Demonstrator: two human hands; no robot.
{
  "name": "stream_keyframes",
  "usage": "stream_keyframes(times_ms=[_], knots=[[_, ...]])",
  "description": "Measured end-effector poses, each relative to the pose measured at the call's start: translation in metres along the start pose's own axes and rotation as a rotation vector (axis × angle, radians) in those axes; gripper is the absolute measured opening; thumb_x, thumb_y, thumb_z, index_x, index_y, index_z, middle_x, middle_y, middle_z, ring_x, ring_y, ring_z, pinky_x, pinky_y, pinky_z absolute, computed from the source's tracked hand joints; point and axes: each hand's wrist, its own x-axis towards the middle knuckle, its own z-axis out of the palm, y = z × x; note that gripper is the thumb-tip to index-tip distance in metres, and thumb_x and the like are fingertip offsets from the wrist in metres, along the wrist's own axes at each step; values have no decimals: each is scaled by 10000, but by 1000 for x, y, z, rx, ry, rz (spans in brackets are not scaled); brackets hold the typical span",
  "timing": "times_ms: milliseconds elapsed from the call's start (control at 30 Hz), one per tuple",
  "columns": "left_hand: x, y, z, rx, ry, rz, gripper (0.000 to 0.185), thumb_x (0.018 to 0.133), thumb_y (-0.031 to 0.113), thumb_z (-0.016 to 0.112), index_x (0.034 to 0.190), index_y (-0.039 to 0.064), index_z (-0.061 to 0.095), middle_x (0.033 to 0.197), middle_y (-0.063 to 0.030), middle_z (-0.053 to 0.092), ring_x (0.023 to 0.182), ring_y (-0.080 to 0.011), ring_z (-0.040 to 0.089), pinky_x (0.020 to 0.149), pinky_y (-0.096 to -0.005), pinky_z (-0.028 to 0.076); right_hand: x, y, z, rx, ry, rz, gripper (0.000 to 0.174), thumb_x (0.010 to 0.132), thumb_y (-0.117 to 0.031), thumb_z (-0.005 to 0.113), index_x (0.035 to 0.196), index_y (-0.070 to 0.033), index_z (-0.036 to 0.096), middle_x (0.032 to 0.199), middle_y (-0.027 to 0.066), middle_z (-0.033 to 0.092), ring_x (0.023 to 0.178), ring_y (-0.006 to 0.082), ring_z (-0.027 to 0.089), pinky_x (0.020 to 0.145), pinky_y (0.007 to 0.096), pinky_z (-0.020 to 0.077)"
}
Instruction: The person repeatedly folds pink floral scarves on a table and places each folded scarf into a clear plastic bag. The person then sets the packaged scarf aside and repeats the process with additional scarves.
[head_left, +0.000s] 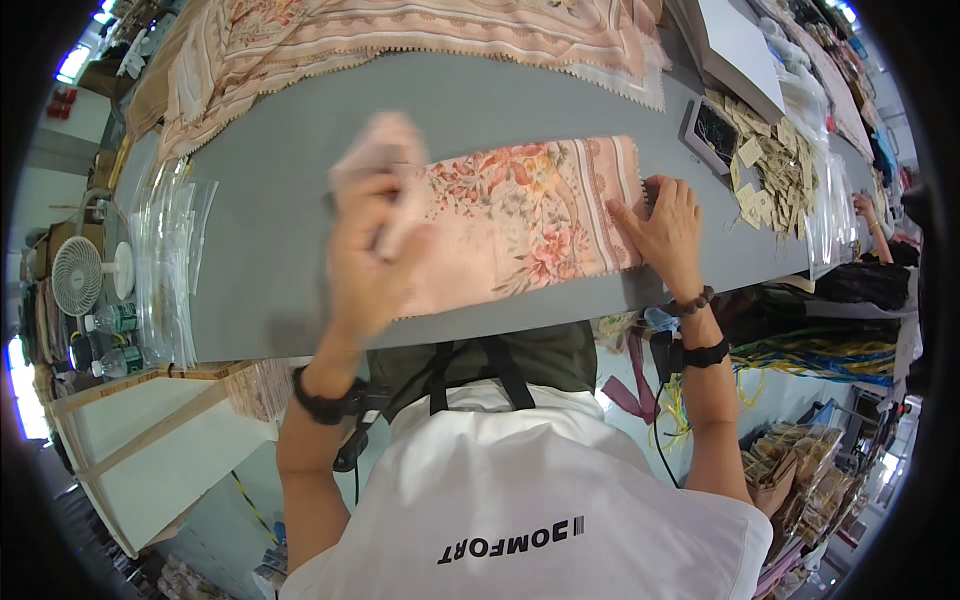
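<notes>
On the grey tabletop (255, 285) before me lies a folded pink floral scarf (525, 217), its short right side edged with small beaded-looking trim. My left hand (367, 255), blurred by motion, holds the raised left end of the cloth between thumb and fingers. Part of that end is hidden by the hand. My right hand (667, 225) rests at the opposite end, thumb on top of the scarf and fingers spread beside its edge on the table. Dark bands with devices circle both wrists.
More floral cloth (450, 34) is spread along the far side. Clear plastic bags (169, 255) lie at left near a white fan (77, 275). To the right are a small black box (712, 133), a heap of paper tags (776, 172) and a white box (739, 56). Another person's hand (865, 208) shows beyond.
</notes>
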Motion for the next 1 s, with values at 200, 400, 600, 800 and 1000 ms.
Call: stream_keyframes(times_ms=[200,400,600,800,1000], knots=[[-6,-1,53,406,-464,146,377,953,373,725,1181,81,659,1518,-175,489,1378,-380,494,1193,-470,335,0,1,-3,158,-204,-8,438,975,-438,712,1063,-15,644,955,122,623,912,283,617,769,417,482],[7,-16,73,574,-432,205,517,1046,298,546,1477,16,509,1590,-189,434,1492,-371,382,1264,-510,202,19,-46,-24,1331,-177,180,285,1025,-228,698,1228,-35,644,979,38,668,879,77,584,756,267,501],[-13,-16,29,188,-99,-156,456,1075,310,512,1365,-29,604,1188,-179,701,1095,-270,665,969,-406,507,36,-138,-43,1320,-508,-137,341,1029,-177,676,1323,-17,610,1077,63,721,920,117,646,830,311,540],[-34,-43,-17,-18,65,-426,402,1021,242,639,1308,-40,628,848,-113,725,747,-113,622,698,-307,521,35,-183,-14,1238,-868,-473,399,1029,-270,645,1337,-19,611,1237,179,699,1028,309,686,916,387,539],[-32,-64,-25,-28,119,-513,392,992,179,678,1337,-1,633,803,-98,721,709,-134,652,666,-300,529,41,-218,45,547,-254,-774,549,1006,-341,614,1465,-47,545,1563,196,483,1473,379,418,1236,525,280]])
